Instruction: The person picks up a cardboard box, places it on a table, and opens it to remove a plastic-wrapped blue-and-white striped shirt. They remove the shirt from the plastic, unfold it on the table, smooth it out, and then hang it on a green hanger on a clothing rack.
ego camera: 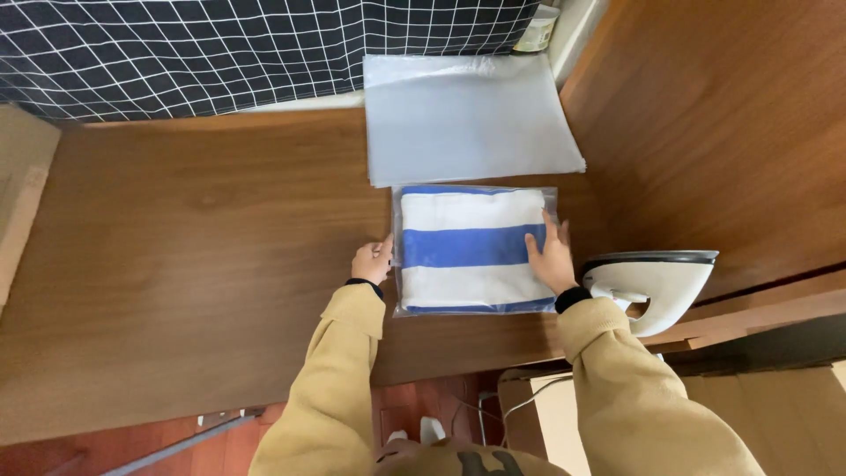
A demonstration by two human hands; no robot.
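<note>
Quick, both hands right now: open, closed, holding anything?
Left hand: fingers curled at the left edge of the clear plastic bag holding a folded blue-and-white striped towel; grip cannot be told.
Right hand: open, flat on it.
</note>
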